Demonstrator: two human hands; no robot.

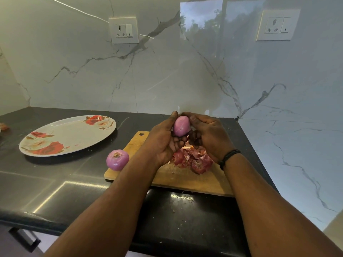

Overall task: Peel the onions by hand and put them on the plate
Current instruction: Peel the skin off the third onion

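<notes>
A smooth pink-purple onion (181, 126) is held up above the wooden cutting board (194, 180). My left hand (163, 140) cups it from the left and below, thumb along its side. My right hand (207, 134) grips it from the right, fingers curled over its top. A second onion (117, 160), purple with its root end up, sits at the board's left edge. The flowered oval plate (68, 135) lies to the left on the dark counter with no onion on it.
A heap of red onion skins (194, 160) lies on the board under my hands. A marble wall with two sockets stands behind the counter. Crumbs of skin dot the counter (183, 199) near its front edge.
</notes>
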